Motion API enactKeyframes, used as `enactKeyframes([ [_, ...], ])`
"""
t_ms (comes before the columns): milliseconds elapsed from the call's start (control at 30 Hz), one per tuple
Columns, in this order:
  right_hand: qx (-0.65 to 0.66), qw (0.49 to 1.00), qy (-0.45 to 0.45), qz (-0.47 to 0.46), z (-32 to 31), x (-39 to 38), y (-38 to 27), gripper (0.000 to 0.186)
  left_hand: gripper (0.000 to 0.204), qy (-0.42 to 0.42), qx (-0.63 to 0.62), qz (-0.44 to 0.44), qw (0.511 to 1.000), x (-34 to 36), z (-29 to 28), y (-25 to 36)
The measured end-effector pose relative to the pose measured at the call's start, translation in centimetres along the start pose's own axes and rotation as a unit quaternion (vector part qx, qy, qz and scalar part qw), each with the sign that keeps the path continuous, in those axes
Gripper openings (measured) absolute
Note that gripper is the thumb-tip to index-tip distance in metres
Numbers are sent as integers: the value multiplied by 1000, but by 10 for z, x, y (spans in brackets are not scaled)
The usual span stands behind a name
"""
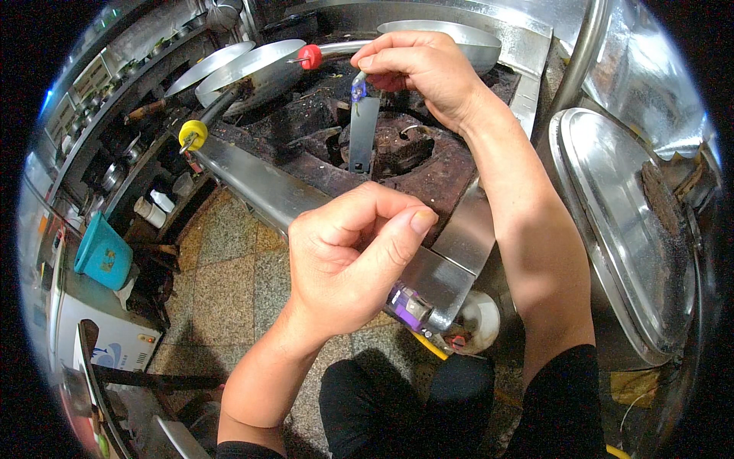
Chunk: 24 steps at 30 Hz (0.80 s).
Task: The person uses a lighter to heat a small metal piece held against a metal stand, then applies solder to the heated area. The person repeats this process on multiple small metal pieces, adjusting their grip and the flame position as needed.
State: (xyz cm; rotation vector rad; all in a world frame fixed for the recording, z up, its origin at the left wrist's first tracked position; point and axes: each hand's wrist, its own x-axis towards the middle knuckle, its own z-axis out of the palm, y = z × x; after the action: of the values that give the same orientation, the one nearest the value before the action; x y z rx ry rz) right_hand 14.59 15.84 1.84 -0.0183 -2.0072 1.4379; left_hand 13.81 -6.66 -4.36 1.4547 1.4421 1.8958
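My right hand (424, 73) is over the dark, grimy stove (459, 164), thumb and fingers pinched together. Just under its fingertips is a small blue-purple piece (358, 89) at the top of an upright flat grey metal strip (362, 138) with a hole near its lower end. I cannot tell whether the two are joined. Nearer to me, my left hand (348, 260) is above the stove's steel front edge, fingers curled and thumb pressed to the forefinger. What it holds, if anything, is hidden. Beside its palm, a purple lighter-like object (410, 306) lies on the steel edge.
Woks (256, 73) stand at the back left, another wok (466, 46) behind my right hand. Red (310, 57) and yellow (193, 135) valve knobs sit on pipes. A large metal lid (634, 237) leans at right; a teal basket (105, 249) is left. A whitish container (475, 321) stands below the stove edge.
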Motion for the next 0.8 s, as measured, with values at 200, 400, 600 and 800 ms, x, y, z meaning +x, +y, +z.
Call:
enactKeyframes([
  [200, 0, 1000, 1, 7, 1, 0, 0, 17, 16, 4, -4, -1, 1000, 0, 1, 0],
  [400, -1, 1000, -3, 11, -1, 1, 1, 17, 16, 2, 1, 7, 1000, 0, 0, -1],
  [600, 16, 1000, 1, 9, -1, 1, 3, 16, 15, 1, -1, 4, 1000, 0, 0, -1],
  [800, 28, 1000, 0, -11, -1, 1, 1, 16, 13, -8, -6, -1, 1000, -1, -1, 1],
])
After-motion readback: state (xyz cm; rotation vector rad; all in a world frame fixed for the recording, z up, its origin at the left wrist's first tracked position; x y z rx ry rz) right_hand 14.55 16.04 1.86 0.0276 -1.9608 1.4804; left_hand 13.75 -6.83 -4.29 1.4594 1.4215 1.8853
